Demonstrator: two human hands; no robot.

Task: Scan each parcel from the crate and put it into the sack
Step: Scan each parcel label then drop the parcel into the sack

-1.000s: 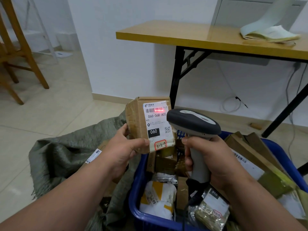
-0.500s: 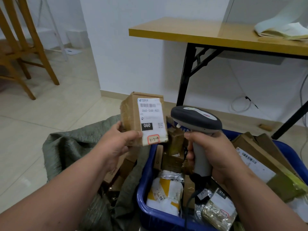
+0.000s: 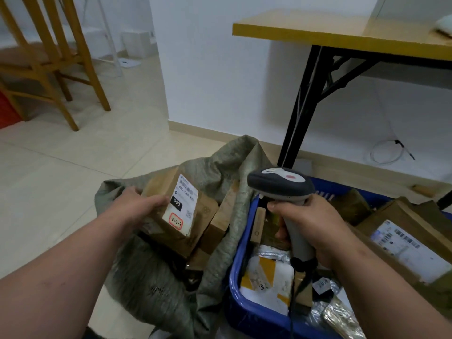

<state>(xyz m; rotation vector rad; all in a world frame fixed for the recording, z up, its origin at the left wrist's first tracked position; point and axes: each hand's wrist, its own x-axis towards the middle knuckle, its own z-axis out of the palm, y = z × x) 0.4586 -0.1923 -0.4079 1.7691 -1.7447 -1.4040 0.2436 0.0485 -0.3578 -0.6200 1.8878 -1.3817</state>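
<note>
Cardboard parcel (image 3: pixel 171 211) now lowering from scan height into sack (image 3: pixel 151 285) mouth; left hand (image 3: pixel 137 204) gripping its side (stiff, probably light). Right hand (image 3: pixel 308 223) clutching barcode scanner (image 3: pixel 281 184) over blue crate (image 3: pixel 244 311).

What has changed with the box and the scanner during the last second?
The left hand carried the cardboard box away from the scanner, left and down into the open sack; it still holds it. The right hand still grips the scanner over the blue crate.
</note>
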